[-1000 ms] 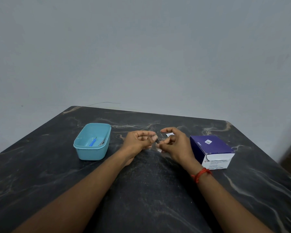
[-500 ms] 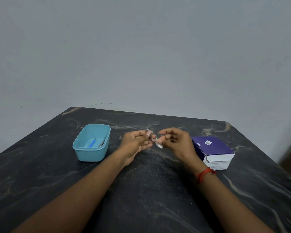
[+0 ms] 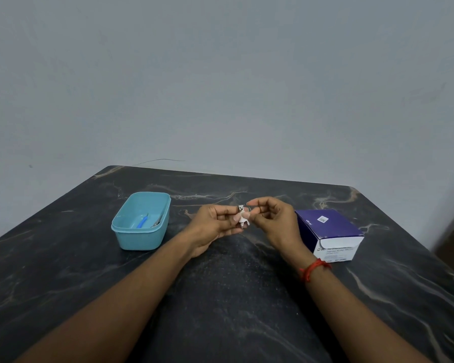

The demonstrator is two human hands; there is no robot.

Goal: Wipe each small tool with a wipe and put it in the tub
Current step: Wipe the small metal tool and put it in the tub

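Both of my hands meet just above the middle of the frame, over the dark marbled table [image 3: 220,297]. My left hand [image 3: 215,224] has its fingers curled in, and its fingertips pinch a small metal tool [image 3: 241,208] that stands roughly upright, with its shiny top poking out above my fingers. A white wipe [image 3: 244,220] is bunched around the lower part of the tool, and a bit of metal shows below it.

My right hand [image 3: 273,224] comes in from the right with its fingers curled too. Its thumb and forefinger close on the wipe, and the forefinger arches just over the tool's top. The fingertips of both hands crowd so close there that I cannot tell exactly where each one presses. Tool and wipe are held up off the table, between my hands.

Left of centre sits the light blue tub [image 3: 121,227], near my left hand but not touching it. Inside it lie a blue-handled tool [image 3: 142,221] and a thin metal tool [image 3: 156,222], which leans toward the tub's right wall.

Right of centre, just beside my right hand, is a purple and white box [image 3: 328,226] with a small white label on top. A red thread [image 3: 313,269] is tied round my right wrist. A plain grey wall [image 3: 220,87] fills the upper half of the frame.
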